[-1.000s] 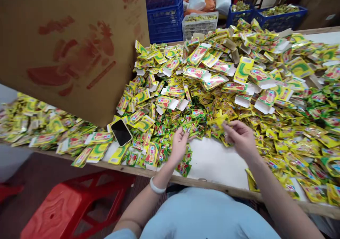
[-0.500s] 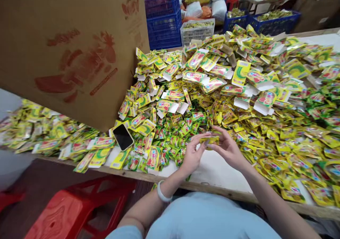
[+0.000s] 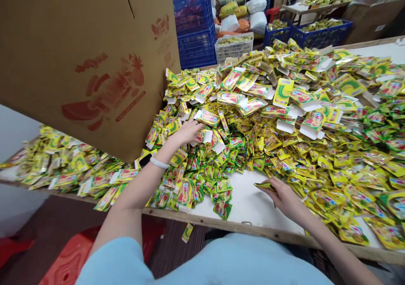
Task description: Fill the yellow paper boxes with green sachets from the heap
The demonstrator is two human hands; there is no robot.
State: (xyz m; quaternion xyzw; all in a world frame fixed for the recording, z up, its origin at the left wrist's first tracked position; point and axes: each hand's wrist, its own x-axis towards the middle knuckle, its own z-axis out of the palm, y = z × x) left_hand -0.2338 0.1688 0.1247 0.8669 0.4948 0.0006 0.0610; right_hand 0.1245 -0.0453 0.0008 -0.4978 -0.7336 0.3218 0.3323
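My left hand (image 3: pixel 189 132) reaches out over the pile, fingers apart, touching a small yellow, red and green carton (image 3: pixel 207 136) with a raised white flap. The carton lies among similar cartons, and part of it is hidden under the fingers. Near the front of the table, my right hand (image 3: pixel 283 197) pinches a flat yellow-green packet (image 3: pixel 265 186) between thumb and fingers. Just left of that packet, green sachets (image 3: pixel 222 192) lie heaped on the white tabletop (image 3: pixel 245 200). Yellow sachets (image 3: pixel 319 175) spread to the right of my right hand.
A large cardboard box (image 3: pixel 104 78) stands at the left, over more cartons (image 3: pixel 72 162). A phone (image 3: pixel 145 160) lies partly behind my left wrist. Blue crates (image 3: pixel 198 44) rise beyond the table. A red stool (image 3: pixel 68 259) and a fallen packet (image 3: pixel 187 233) are below.
My left hand has let go of the packet and moved up and left to the cartons. My right hand keeps the packet and has moved slightly down and right. The view has shifted a little.
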